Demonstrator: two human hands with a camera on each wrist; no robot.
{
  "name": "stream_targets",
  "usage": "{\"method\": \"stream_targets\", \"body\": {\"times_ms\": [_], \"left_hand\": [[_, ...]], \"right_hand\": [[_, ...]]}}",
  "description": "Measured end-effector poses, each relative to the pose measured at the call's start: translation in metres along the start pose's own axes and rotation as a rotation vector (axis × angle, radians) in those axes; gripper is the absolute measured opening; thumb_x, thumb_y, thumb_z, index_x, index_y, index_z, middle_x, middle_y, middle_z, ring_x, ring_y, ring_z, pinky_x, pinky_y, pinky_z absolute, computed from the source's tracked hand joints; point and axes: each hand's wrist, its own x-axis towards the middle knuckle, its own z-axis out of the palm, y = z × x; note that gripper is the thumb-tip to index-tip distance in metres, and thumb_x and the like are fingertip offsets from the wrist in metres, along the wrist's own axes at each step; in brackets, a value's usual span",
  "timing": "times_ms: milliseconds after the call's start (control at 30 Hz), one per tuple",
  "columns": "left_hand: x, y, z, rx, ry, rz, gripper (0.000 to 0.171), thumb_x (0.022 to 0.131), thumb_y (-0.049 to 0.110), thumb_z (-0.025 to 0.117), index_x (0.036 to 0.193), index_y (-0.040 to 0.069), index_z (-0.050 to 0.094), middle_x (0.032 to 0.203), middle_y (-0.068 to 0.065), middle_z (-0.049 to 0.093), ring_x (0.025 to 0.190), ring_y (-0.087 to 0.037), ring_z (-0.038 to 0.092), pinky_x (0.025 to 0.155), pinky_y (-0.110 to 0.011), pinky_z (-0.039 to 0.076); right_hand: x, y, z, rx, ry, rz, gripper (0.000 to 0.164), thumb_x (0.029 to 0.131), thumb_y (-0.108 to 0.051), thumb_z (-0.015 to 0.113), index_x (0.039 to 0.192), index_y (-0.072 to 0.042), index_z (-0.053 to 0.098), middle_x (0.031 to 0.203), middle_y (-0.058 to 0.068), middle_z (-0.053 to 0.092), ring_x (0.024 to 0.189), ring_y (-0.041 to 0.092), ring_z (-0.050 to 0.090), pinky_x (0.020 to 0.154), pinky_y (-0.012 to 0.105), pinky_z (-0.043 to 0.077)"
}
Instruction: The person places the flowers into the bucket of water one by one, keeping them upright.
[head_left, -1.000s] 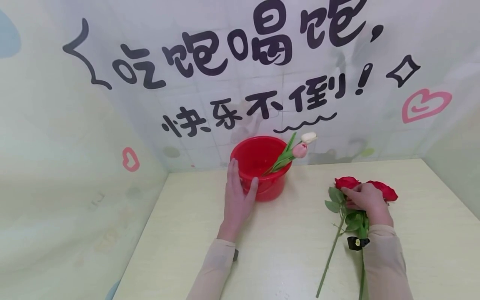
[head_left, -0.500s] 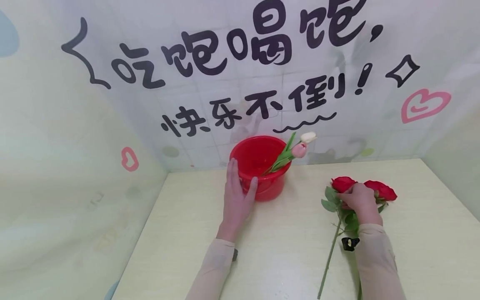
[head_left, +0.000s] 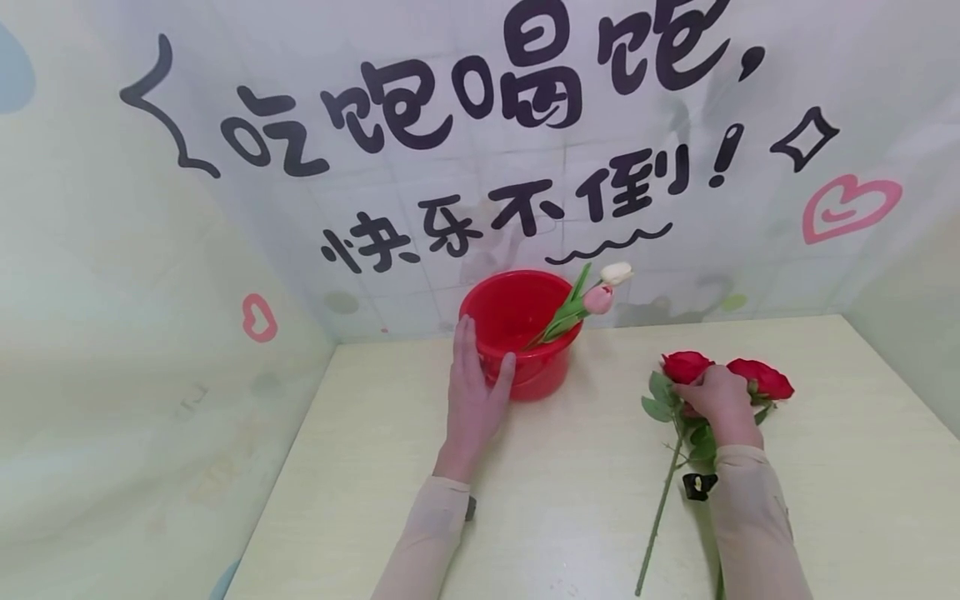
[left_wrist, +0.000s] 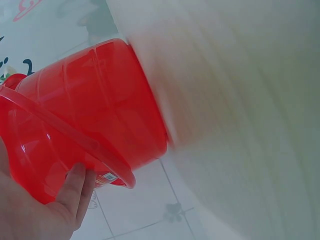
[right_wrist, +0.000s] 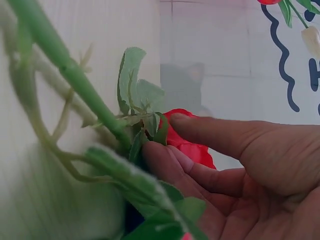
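Note:
A red bucket (head_left: 534, 371) stands on the table near the back wall, with its handle (left_wrist: 60, 122) hanging along the side. My left hand (head_left: 476, 400) rests against its near left side, fingers straight and thumb apart. Inside lean a white tulip (head_left: 617, 273) and a pink tulip (head_left: 599, 299), heads over the right rim. To the right, my right hand (head_left: 722, 404) pinches the left red rose (head_left: 686, 367) just below its head, thumb and fingertips at the leafy stem in the right wrist view. Another red rose (head_left: 763, 379) lies beside it, its stem partly hidden under my right forearm.
The pale wooden table (head_left: 577, 475) meets a printed wall sheet (head_left: 405, 292) right behind the bucket. Similar sheets hang along the left and right sides. A black wrist device (head_left: 699, 486) sits at my right sleeve.
My right hand has shifted slightly left, and the left rose's head and leaves have moved a little with it. The left hand and bucket have stayed in place.

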Motion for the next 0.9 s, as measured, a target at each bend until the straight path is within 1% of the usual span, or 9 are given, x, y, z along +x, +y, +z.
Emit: {"method": "stream_targets", "body": {"times_ms": [133, 333, 500, 600, 700, 900], "left_hand": [[-0.0009, -0.0011, -0.0002, 0.001, 0.001, 0.000, 0.095, 0.087, 0.051, 0.068, 0.159, 0.024, 0.012, 0.160, 0.011, 0.018, 0.140, -0.011, 0.028, 0.090, -0.039, 0.054], [0.0011, -0.0020, 0.0011, -0.003, 0.007, 0.020, 0.095, 0.087, 0.054, 0.067, 0.159, 0.024, 0.012, 0.161, 0.007, 0.021, 0.140, -0.011, 0.028, 0.090, -0.037, 0.054], [0.0012, -0.0024, 0.0015, -0.002, 0.003, 0.023, 0.095, 0.088, 0.054, 0.066, 0.159, 0.023, 0.012, 0.161, 0.006, 0.020, 0.140, -0.011, 0.028, 0.090, -0.038, 0.054], [0.0012, -0.0024, 0.0017, -0.002, 0.000, 0.025, 0.094, 0.088, 0.054, 0.066, 0.159, 0.024, 0.012, 0.161, 0.006, 0.020, 0.141, -0.011, 0.028, 0.091, -0.038, 0.054], [0.0011, -0.0020, 0.0015, -0.004, 0.003, 0.024, 0.094, 0.088, 0.053, 0.066, 0.159, 0.023, 0.012, 0.161, 0.006, 0.020, 0.141, -0.011, 0.028, 0.091, -0.038, 0.054], [0.0007, -0.0008, 0.0007, -0.001, 0.001, 0.013, 0.094, 0.088, 0.051, 0.067, 0.159, 0.023, 0.013, 0.161, 0.009, 0.019, 0.140, -0.011, 0.029, 0.091, -0.039, 0.054]], "right_hand": [[-0.0001, 0.0003, 0.0022, -0.016, 0.027, 0.000, 0.034, 0.094, -0.022, 0.063, 0.068, 0.000, 0.063, 0.060, 0.008, 0.063, 0.058, 0.021, 0.058, 0.056, 0.033, 0.045], [0.0014, 0.0032, 0.0039, 0.005, 0.068, 0.004, 0.030, 0.093, -0.015, 0.059, 0.069, 0.002, 0.063, 0.060, 0.009, 0.063, 0.058, 0.023, 0.058, 0.054, 0.033, 0.045], [0.0038, 0.0069, 0.0062, -0.024, 0.094, -0.013, 0.031, 0.092, -0.016, 0.056, 0.065, -0.001, 0.056, 0.058, 0.010, 0.059, 0.057, 0.024, 0.056, 0.051, 0.033, 0.043], [0.0054, 0.0082, 0.0080, -0.022, 0.096, -0.014, 0.031, 0.093, -0.017, 0.057, 0.067, -0.001, 0.055, 0.058, 0.009, 0.059, 0.057, 0.025, 0.056, 0.052, 0.032, 0.044], [0.0065, 0.0090, 0.0088, 0.001, 0.087, -0.009, 0.031, 0.094, -0.019, 0.059, 0.070, 0.000, 0.058, 0.060, 0.009, 0.061, 0.059, 0.024, 0.058, 0.054, 0.033, 0.044], [0.0068, 0.0094, 0.0087, -0.008, 0.058, -0.016, 0.030, 0.092, -0.020, 0.061, 0.069, -0.001, 0.061, 0.060, 0.008, 0.061, 0.062, 0.023, 0.058, 0.057, 0.034, 0.044]]}}
